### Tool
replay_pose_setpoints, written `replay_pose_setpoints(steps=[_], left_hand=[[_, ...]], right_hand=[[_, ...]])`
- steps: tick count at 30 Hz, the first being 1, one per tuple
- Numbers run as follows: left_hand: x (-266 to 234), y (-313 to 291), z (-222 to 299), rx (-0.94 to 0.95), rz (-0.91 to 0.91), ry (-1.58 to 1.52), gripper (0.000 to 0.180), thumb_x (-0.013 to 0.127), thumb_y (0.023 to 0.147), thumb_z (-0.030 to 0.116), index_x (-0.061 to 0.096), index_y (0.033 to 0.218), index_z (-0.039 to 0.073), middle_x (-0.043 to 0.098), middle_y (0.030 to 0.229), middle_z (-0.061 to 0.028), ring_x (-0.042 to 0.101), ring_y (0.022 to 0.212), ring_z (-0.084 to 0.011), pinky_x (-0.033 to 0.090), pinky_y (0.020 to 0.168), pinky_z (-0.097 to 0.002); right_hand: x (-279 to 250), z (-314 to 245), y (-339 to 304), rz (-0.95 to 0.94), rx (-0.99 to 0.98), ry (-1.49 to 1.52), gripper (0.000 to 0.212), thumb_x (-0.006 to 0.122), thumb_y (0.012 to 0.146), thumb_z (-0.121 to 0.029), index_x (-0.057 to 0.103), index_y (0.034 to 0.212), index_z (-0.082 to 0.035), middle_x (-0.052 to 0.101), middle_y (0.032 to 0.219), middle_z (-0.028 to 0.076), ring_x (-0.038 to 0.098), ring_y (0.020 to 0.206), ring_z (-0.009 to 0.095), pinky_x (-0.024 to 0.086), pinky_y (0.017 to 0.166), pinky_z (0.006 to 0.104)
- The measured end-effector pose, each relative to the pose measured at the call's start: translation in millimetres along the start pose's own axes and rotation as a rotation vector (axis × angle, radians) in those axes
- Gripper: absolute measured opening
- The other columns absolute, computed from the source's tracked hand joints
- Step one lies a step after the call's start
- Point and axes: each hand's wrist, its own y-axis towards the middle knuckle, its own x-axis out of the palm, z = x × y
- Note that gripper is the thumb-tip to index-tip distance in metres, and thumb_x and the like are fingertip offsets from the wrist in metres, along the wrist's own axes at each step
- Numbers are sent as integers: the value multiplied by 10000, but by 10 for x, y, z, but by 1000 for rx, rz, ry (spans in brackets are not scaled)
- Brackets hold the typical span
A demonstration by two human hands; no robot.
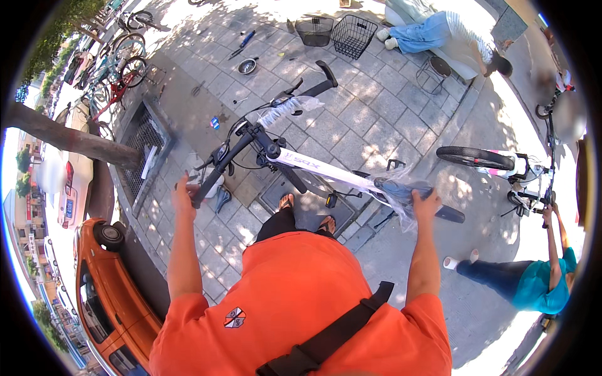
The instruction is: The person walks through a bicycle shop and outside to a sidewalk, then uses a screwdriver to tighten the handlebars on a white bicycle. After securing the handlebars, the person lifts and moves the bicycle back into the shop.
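A bicycle with a pale frame (320,168) stands crosswise in front of me, its dark handlebar (238,145) to the left. Clear plastic wraps part of the frame, the far handlebar side and the dark saddle (401,189). My left hand (184,195) is at the near end of the handlebar, fingers apart beside the grip and not wrapped over it. Over on the right, my right hand (426,204) grips the plastic-covered saddle. A black pedal (331,200) shows below the frame. My sandalled feet are close to the bicycle.
Two wire baskets (354,36), a metal bowl (248,66) and tools lie on the paving ahead. A stool (434,72) and a bent-over person (439,32) are far right. Another person (539,282) holds a second bicycle (476,156). A tree trunk (75,135) and orange car (119,301) stand left.
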Motion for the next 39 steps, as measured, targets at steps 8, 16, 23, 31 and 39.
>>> replay_pose_setpoints(steps=[8,16,23,31,39], left_hand=[[-100,103,-359,222,183,195,479,704,984,444,571,995,-17,528,589,-55,609,463,-221,511,345,-330],[390,-316,-155,242,208,320,826,768,899,568,523,1365,-68,554,597,-83,614,498,-210,509,393,-348],[208,-731,-316,245,67,283,540,718,967,486,563,1099,-15,650,622,-168,628,454,-228,505,369,-345],[438,-593,-117,267,30,262,442,734,985,405,465,879,70,403,537,-5,631,461,-238,498,349,-392],[436,296,0,300,6,189,418,746,977,383,492,820,91,394,563,2,596,439,-216,504,333,-394]], right_hand=[[-331,823,477,-236,68,-48,1199,804,785,-586,215,1615,48,491,1501,352,474,1420,474,403,1157,494],[-2582,830,1115,237,368,-57,798,585,897,-258,303,1616,-57,636,1362,300,617,1282,426,482,1074,496],[-1241,1576,899,-159,284,89,886,723,849,-613,597,1369,92,651,1356,277,605,1310,388,455,1096,416],[-567,1970,270,-369,528,401,1051,695,799,-797,510,1494,-31,596,1411,140,599,1223,315,526,901,528],[-159,1528,129,-390,481,343,999,747,788,-751,585,1386,33,656,1296,181,670,1102,315,580,802,473]])
